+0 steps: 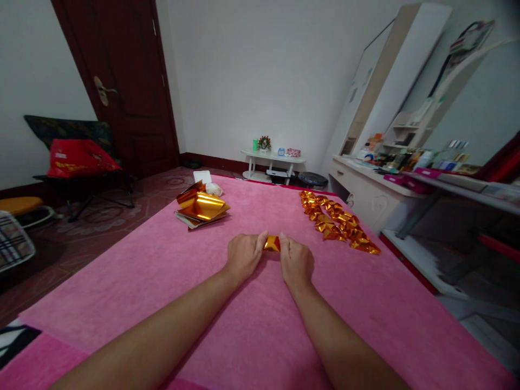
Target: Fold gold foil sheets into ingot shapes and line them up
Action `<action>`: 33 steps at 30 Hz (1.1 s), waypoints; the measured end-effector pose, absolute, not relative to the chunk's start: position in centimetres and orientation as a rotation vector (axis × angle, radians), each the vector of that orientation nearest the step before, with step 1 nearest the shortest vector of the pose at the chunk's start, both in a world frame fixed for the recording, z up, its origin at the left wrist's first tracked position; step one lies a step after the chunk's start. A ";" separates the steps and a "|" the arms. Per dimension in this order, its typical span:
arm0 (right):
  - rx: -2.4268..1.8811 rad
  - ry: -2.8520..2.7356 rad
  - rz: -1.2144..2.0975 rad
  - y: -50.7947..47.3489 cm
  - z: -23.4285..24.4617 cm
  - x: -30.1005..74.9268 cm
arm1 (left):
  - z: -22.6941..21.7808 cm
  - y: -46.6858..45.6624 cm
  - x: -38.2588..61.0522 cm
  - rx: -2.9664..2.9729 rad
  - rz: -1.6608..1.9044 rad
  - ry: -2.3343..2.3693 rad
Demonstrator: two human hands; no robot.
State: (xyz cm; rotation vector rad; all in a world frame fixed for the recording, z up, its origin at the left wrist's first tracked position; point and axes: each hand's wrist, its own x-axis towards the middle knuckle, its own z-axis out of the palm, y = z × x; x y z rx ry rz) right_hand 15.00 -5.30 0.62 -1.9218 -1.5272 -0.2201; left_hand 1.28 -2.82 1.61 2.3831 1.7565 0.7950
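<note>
Foil piece [272, 244], golden and folded, is held at the middle of the pink cloth [252, 330], its 2 ends being clamped by the fingers of the left hand [244, 253] and the right hand [298, 262]. By too strong or uneven pulling, it could probably be torn or creased wrongly. Farther out, foil sheets [203, 206] are stacked at left, and folded pieces [325, 222] are laid at right.

hands [246, 254]: bare, rounded backs | forearms [174, 319]: bare, smooth, long | outline: tapering toward hands

A red bag [83, 157] sits on a dark chair [71, 128] (a dark red door [125, 65] stands nearby).
</note>
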 end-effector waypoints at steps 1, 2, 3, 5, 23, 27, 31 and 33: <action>-1.918 -1.528 -0.230 -5.3 0.6 15.0 | 1.6 -2.8 1.3 2.373 0.801 1.755; -1.910 -1.531 -0.244 -5.2 0.6 15.0 | 1.6 -2.8 1.3 2.368 0.802 1.757; -1.898 -1.538 -0.259 -5.2 0.6 15.0 | 1.6 -2.8 1.3 2.369 0.800 1.761; -1.871 -1.567 -0.289 -5.1 0.5 14.9 | 1.6 -2.8 1.5 2.389 0.778 1.779; -1.792 -1.699 -0.318 -4.6 0.0 15.1 | 1.4 -2.7 1.9 2.509 0.711 1.783; -1.752 -1.713 -0.319 -4.6 0.0 15.1 | 1.4 -2.6 1.9 2.525 0.698 1.746; -1.714 -1.702 -0.299 -4.6 0.0 15.1 | 1.6 -2.7 2.0 2.502 0.682 1.754; -1.717 -1.688 -0.278 -4.7 0.1 15.0 | 1.6 -2.7 1.9 2.493 0.697 1.749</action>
